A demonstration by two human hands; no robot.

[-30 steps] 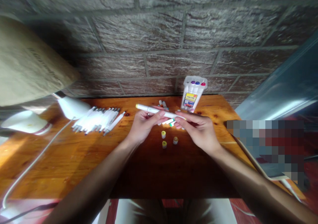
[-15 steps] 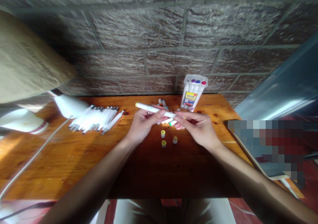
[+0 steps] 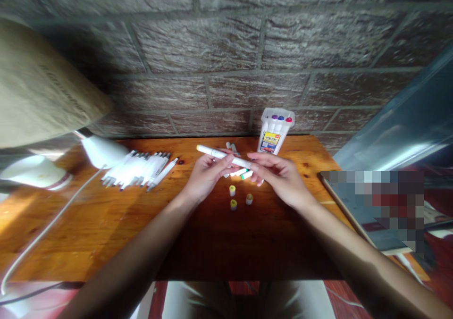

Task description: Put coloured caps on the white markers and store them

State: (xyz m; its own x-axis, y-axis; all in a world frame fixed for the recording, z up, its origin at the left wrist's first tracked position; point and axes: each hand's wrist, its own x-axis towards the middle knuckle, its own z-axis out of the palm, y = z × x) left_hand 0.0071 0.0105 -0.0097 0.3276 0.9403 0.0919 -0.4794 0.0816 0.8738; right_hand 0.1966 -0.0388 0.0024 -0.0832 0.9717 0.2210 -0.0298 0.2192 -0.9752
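Head view: both hands meet over the counter (image 3: 170, 243), one marker (image 3: 212, 152) spanning the space between them.
Marker: white, off the counter, roughly midway between the forearms.
Long axis: runs left to right, tilted in the picture. Yellow end is up-left and free, past the left hand; other end drops toward the right hand.
Left hand (image 3: 203, 176): pinching the marker around mid-barrel, thumb on the near side, fingers behind.
Right hand (image 3: 283, 176): thumb at the marker's right end, index finger just above it, fingers partly spread. Can't tell if it's gripping or only touching; the tip is hidden there.
Nearer hand: right for the lower end, left for the barrel and the yellow end.
Caps: three small ones on the counter, two yellow (image 3: 232, 190) (image 3: 233, 205) and an orange-yellow one (image 3: 249, 199). All on the wearer's side of the marker, apart from both hands.
Loose markers (image 3: 231, 147): on the counter behind the hands, partly covered. Green-ended one (image 3: 247, 174) sits just beside the right hand in the picture; contact unclear.
Marker pile (image 3: 139, 168): well left of the left hand.
Marker box (image 3: 274, 135): upright, beyond the right hand, near the wall.
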